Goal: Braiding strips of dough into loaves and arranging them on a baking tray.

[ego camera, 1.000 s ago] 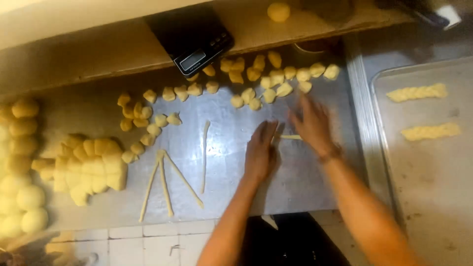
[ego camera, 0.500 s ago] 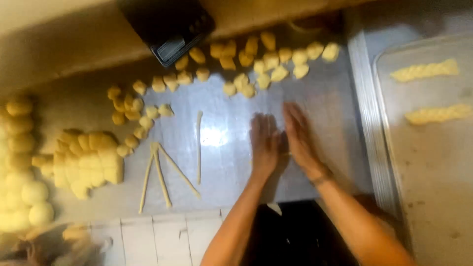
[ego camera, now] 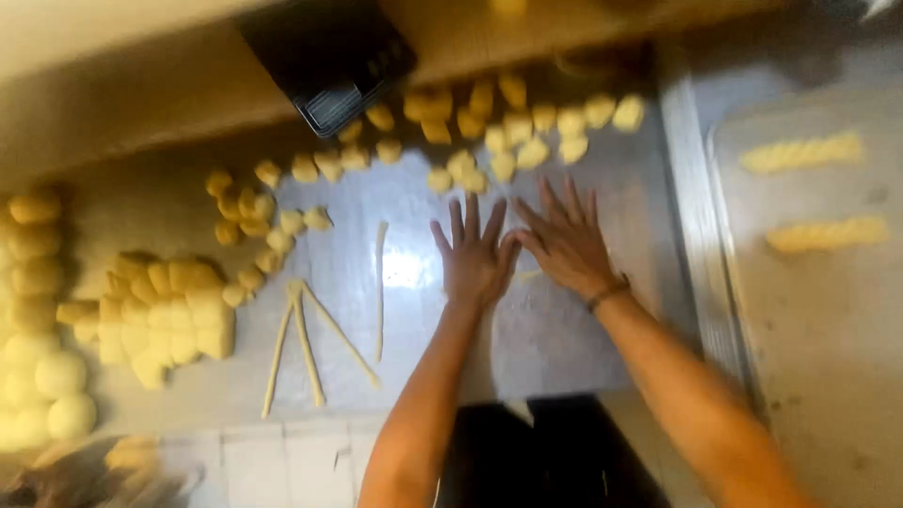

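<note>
Both hands lie flat, fingers spread, palms down on the steel worktop [ego camera: 564, 348]: the left hand [ego camera: 475, 256] and the right hand [ego camera: 564, 243] touch side by side, gripping nothing, pressing a piece of dough [ego camera: 527, 276] that shows only as a pale sliver between them. At nine o'clock from the hands lie thin dough ropes [ego camera: 310, 343]. Cut dough lumps [ego camera: 508, 132] are scattered at twelve o'clock. At three o'clock, a tray [ego camera: 828, 376] holds two twisted dough sticks [ego camera: 800, 152].
</note>
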